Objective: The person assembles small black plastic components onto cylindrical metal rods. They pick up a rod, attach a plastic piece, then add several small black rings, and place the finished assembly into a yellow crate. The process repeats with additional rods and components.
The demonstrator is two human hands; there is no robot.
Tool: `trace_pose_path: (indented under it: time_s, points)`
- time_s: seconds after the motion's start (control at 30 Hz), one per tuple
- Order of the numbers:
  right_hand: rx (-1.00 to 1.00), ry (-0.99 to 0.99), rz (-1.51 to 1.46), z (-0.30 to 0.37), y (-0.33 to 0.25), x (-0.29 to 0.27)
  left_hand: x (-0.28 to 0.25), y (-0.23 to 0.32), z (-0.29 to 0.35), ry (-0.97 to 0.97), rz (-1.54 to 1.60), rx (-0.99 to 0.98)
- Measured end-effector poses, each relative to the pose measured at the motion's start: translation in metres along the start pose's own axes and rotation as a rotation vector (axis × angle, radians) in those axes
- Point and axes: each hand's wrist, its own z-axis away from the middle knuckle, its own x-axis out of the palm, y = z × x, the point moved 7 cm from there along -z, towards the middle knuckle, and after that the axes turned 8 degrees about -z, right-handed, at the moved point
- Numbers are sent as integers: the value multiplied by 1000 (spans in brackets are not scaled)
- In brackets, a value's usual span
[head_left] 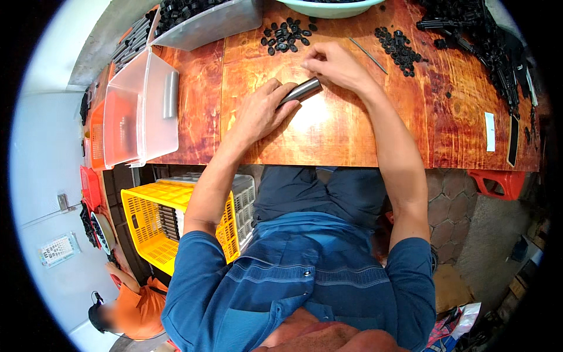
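Observation:
My left hand (265, 110) is wrapped round a dark, shiny metal tube (304, 90), which lies slanted just over the wooden table (199, 117). Beyond the tube's far end, my right hand (328, 63) has its thumb and fingers pinched together. Whatever those fingertips hold, if anything, is too small to make out. Small black caps (284, 36) lie loose on the table, ahead of my hands. To the right of my right hand are a thin metal rod (368, 56) and a second group of small black parts (402, 51).
A clear plastic bin (161, 108) stands at the left, with a grey tube (170, 95) beside it. Behind are a tub of black parts (211, 23) and a pale basin (331, 8). Black parts (469, 35) heap at the right. A yellow crate (146, 217) sits below; a person in orange (143, 308) is at lower left.

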Motion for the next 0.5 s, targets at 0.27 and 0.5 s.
trace_pose_path:
  time_s: [0.27,0.5]
  points:
    - [52,240,504,-24,-12,36,1,1,5,0,-22,-3]
    - [-123,387,607,-18,-14,40,3,6,1,-99,-134,-38]
